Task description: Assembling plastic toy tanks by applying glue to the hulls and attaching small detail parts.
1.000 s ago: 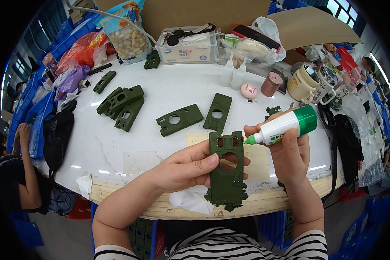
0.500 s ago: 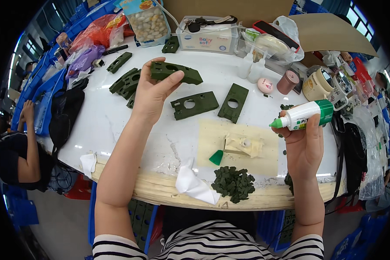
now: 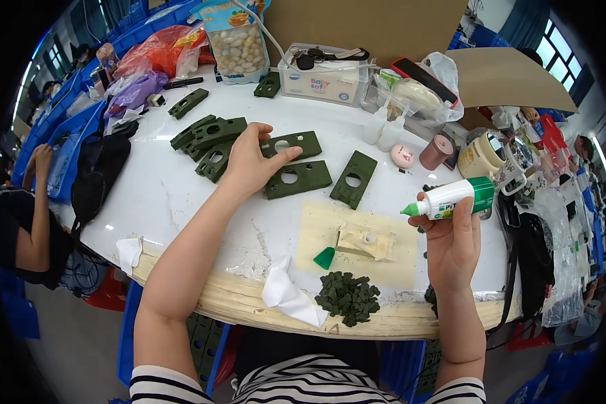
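My left hand (image 3: 250, 161) grips the left end of a dark green plastic tank hull part (image 3: 304, 143), thumb in front and fingers behind. The part lies at the table, right behind a second green hull part (image 3: 303, 179) with a round hole. A third hull part (image 3: 354, 179) rests to their right. Beside my left hand is a small stack of similar hull parts (image 3: 212, 135). In my right hand (image 3: 454, 252) is a white and green glue bottle (image 3: 451, 200), held above the table, its green nozzle pointing left. A green cap (image 3: 324, 258) stands below, next to a tape-wrapped block (image 3: 363, 241).
Small dark green pieces (image 3: 347, 298) are heaped at the near edge, beside a white tissue (image 3: 289, 296). Along the back stand a bag of nuts (image 3: 239, 50), a clear plastic box (image 3: 324, 84) and white dropper bottles (image 3: 389, 131). A co-worker's arms (image 3: 39, 202) show at the left.
My left hand has lowered the hull part from the air and shifted right, setting it among the others. The glue bottle stays in my right hand. The whole view has shifted slightly.
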`<act>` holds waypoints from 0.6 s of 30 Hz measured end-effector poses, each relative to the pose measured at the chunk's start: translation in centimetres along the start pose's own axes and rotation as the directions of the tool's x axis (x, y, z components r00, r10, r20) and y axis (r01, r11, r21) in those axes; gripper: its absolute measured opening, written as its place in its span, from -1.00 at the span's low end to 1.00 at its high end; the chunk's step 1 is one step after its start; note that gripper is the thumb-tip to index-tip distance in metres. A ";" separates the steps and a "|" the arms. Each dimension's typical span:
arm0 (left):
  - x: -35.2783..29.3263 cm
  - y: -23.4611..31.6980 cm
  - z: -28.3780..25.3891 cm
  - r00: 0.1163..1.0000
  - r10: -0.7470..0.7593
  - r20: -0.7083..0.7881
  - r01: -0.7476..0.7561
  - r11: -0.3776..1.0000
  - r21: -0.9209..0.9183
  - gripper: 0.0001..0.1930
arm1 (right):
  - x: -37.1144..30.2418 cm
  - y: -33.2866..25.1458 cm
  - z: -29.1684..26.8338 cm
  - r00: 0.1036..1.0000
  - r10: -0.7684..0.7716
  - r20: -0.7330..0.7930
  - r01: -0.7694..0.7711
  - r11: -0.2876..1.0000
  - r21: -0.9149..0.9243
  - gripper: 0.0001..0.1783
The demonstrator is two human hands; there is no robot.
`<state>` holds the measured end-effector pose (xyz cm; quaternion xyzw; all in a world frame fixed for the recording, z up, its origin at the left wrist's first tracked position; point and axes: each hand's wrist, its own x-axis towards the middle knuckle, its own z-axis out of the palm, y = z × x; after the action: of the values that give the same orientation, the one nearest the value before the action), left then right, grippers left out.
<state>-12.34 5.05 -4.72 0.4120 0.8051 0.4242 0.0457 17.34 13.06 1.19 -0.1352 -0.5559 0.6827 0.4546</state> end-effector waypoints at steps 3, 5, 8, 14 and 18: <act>-0.3 0.3 -0.5 0.999 0.023 0.026 -0.022 0.999 -0.029 -0.47 | 0.0 0.0 0.0 1.000 0.004 0.005 -0.004 1.000 -0.005 -0.65; -0.1 0.0 -0.7 0.999 0.022 0.041 -0.016 0.991 -0.131 -0.54 | 0.1 0.1 0.0 1.000 0.001 0.007 -0.001 1.000 0.003 -0.66; 0.2 0.2 -1.8 0.993 0.104 -0.056 -0.109 0.989 -0.095 -0.68 | 0.1 0.3 -0.4 1.000 0.003 0.006 -0.003 1.000 0.010 -0.66; 2.0 -3.0 -6.6 0.889 0.295 -0.352 -0.119 0.888 0.444 -0.69 | 0.0 0.4 -0.5 1.000 0.004 0.008 -0.004 1.000 0.011 -0.64; 1.9 -4.0 -7.7 0.991 0.044 -0.123 0.020 0.877 0.480 -0.58 | 0.1 0.4 -0.8 1.000 0.004 0.011 -0.004 1.000 -0.006 -0.64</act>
<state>-19.34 0.19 -2.16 0.3869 0.8839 0.2374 -0.1129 17.59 13.66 0.60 -0.1339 -0.5600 0.6828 0.4497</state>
